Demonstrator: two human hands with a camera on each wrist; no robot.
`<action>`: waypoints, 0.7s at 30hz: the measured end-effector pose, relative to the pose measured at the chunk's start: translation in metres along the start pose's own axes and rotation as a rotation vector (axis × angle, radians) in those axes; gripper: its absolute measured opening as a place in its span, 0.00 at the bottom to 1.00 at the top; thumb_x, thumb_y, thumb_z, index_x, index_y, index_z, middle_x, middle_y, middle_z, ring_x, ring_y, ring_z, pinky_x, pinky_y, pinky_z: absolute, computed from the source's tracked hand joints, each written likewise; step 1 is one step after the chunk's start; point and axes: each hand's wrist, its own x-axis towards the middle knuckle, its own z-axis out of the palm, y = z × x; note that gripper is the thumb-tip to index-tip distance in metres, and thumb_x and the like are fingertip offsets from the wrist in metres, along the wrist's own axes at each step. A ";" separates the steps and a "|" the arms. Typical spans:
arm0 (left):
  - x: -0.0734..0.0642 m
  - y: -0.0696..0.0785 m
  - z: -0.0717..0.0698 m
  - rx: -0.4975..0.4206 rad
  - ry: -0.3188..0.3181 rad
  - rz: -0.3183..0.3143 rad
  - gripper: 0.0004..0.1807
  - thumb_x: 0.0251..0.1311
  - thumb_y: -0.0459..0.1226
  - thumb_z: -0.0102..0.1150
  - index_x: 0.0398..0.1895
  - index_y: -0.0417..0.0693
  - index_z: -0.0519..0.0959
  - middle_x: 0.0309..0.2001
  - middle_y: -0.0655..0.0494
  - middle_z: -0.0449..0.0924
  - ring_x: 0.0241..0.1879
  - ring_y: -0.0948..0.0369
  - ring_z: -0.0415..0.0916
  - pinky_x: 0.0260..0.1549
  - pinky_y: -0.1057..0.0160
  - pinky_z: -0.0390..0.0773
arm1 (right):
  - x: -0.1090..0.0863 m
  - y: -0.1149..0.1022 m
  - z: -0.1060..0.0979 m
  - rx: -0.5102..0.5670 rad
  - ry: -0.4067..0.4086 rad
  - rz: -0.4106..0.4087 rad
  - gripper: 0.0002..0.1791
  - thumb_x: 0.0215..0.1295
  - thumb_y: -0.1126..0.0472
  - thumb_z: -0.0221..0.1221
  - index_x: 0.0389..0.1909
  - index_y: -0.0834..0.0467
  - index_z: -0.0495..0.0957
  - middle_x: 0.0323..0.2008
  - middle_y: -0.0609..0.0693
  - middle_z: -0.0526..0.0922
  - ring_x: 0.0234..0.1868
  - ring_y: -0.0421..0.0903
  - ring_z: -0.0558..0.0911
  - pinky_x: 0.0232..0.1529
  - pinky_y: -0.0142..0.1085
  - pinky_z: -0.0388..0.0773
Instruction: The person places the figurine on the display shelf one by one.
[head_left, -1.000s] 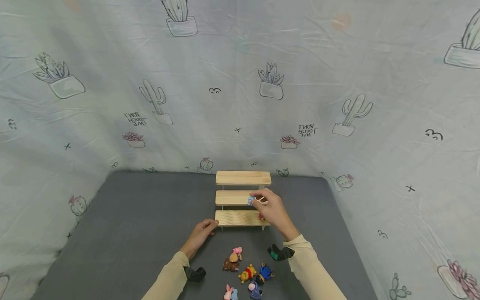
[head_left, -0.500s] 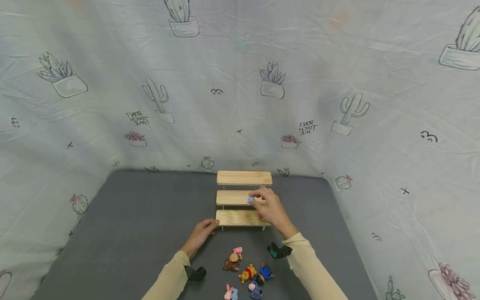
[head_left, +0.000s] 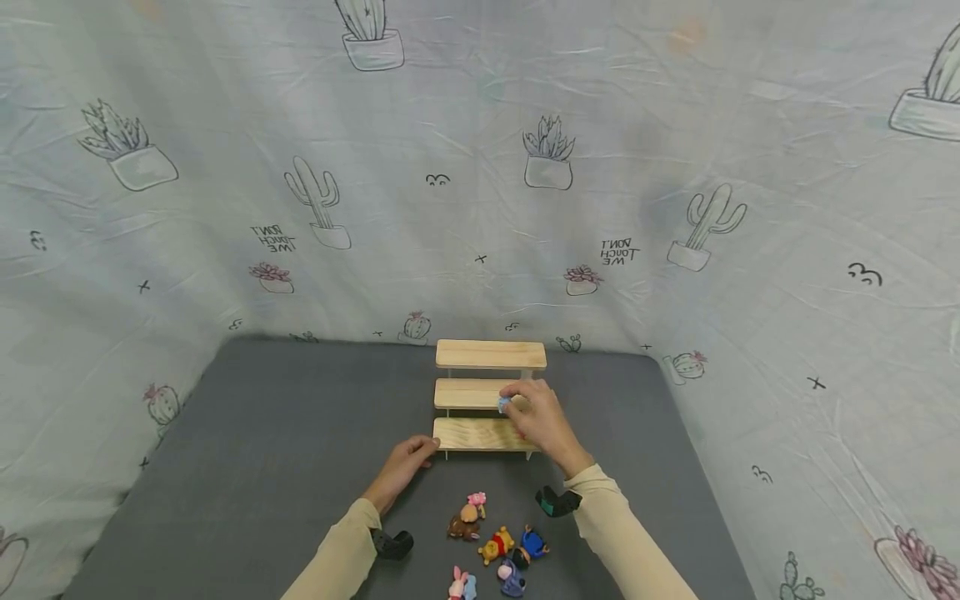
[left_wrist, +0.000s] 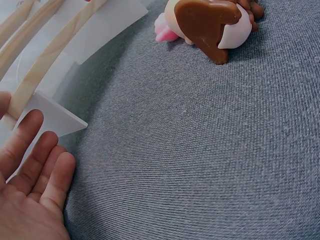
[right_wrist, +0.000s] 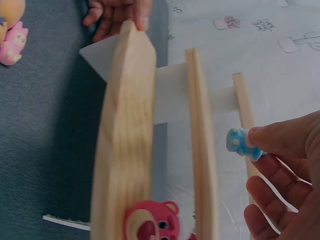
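A three-tier wooden display stand (head_left: pixel 480 432) with pale planks stands at the back of the table. My left hand (head_left: pixel 401 469) grips the left end of its lowest plank, thumb on top and fingers (left_wrist: pixel 55 177) beside the white support. My right hand (head_left: pixel 547 423) pinches a small blue-and-white figurine (right_wrist: pixel 240 142) between thumb and fingertips. In the head view this figurine overlaps the middle plank (head_left: pixel 465 393). A pink-red bear figurine (right_wrist: pixel 150 220) sits at the right end of the lowest plank, mostly hidden behind my right hand in the head view.
In front of the stand lie several figurines: a yellow bear in red (head_left: pixel 497 546), a purple-blue donkey (head_left: pixel 512 577), a blue figure (head_left: pixel 534 543), a brown one (head_left: pixel 462 527), a pink one (head_left: pixel 477 498) and a pink-eared one (head_left: pixel 457 583). A printed cloth (head_left: pixel 480 208) hangs behind the grey table.
My right hand, still pinching the figurine, sits very slightly lower against the stand. My left hand keeps its place on the plank. The whole head view has shifted a little.
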 end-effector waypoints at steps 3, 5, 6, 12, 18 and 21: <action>0.000 0.000 0.000 -0.006 0.005 0.004 0.24 0.69 0.56 0.58 0.49 0.44 0.83 0.55 0.50 0.80 0.53 0.58 0.76 0.49 0.61 0.78 | 0.000 0.003 0.005 -0.041 0.002 -0.047 0.07 0.64 0.64 0.68 0.43 0.58 0.86 0.48 0.53 0.87 0.59 0.57 0.77 0.69 0.63 0.63; 0.000 0.000 0.000 -0.013 0.008 0.005 0.24 0.69 0.55 0.58 0.49 0.43 0.83 0.54 0.50 0.81 0.53 0.58 0.76 0.49 0.62 0.78 | -0.001 0.005 0.009 -0.071 0.005 -0.064 0.07 0.63 0.64 0.69 0.42 0.57 0.86 0.46 0.53 0.87 0.58 0.57 0.77 0.67 0.62 0.65; 0.000 0.001 0.000 -0.015 0.012 0.007 0.24 0.70 0.55 0.58 0.48 0.43 0.83 0.54 0.50 0.81 0.52 0.58 0.76 0.48 0.62 0.78 | -0.002 0.006 0.011 -0.083 0.007 -0.070 0.08 0.63 0.64 0.69 0.42 0.57 0.86 0.45 0.53 0.87 0.56 0.56 0.78 0.66 0.61 0.67; -0.001 0.001 0.001 -0.015 0.020 0.009 0.23 0.70 0.54 0.58 0.47 0.43 0.83 0.55 0.50 0.81 0.52 0.59 0.76 0.48 0.62 0.78 | -0.008 0.010 0.018 -0.150 0.010 -0.071 0.08 0.62 0.62 0.70 0.41 0.55 0.87 0.41 0.50 0.88 0.49 0.52 0.79 0.61 0.58 0.71; -0.001 0.000 0.001 -0.002 0.017 0.001 0.23 0.69 0.55 0.58 0.47 0.44 0.83 0.55 0.50 0.81 0.50 0.59 0.77 0.48 0.61 0.78 | -0.013 0.012 0.022 -0.200 -0.008 -0.090 0.09 0.62 0.62 0.70 0.43 0.55 0.86 0.43 0.50 0.87 0.47 0.50 0.78 0.56 0.53 0.72; -0.002 0.000 0.000 -0.002 0.019 -0.002 0.23 0.70 0.55 0.58 0.47 0.44 0.83 0.55 0.50 0.80 0.50 0.59 0.77 0.49 0.60 0.78 | -0.014 0.013 0.024 -0.212 -0.008 -0.099 0.09 0.62 0.63 0.70 0.43 0.56 0.86 0.44 0.50 0.87 0.47 0.50 0.78 0.55 0.52 0.71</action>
